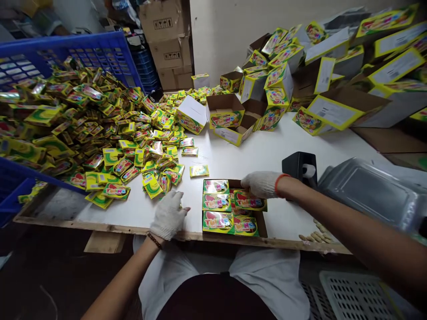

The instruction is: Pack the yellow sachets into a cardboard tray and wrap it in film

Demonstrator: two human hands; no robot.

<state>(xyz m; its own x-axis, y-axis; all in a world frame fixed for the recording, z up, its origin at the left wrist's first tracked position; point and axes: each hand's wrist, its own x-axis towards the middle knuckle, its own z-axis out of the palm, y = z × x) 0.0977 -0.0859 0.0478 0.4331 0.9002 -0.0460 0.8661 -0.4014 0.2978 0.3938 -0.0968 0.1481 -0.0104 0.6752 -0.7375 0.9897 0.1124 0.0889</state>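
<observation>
So the left hand (168, 217), in a knit glove, had its fingers loosely spread with the thumb apart, a strip of white tabletop (227, 158) running between them and the shallow box (263, 222). The right hand (262, 184), also gloved, had its fingers bent down over that box's far right part, right by the tilted pack (251, 202). Can't tell if they were pinching it, the fingertips were hidden.

The box sat between the two hands, its near side close to the wooden edge (133, 229), and the left wrist was over that edge. More white surface showed from the right fingers across to the black dispenser (299, 169), with the clear plastic tub (376, 191) past it.

Writing: "TWINS" in fat letters on the packs, and again on an open carton (227, 118) well beyond the right fingertips (somebody really loved yellow and green).

Counts: five packs showed plainly on top in the box, three down the left and two on the right, with others partly covered under those. One loose pack (199, 170) lay beyond the left fingers, two more past it. Way too many in the heap (100, 120) left of them to count, spilling out of one big blue basket (96, 46).
</observation>
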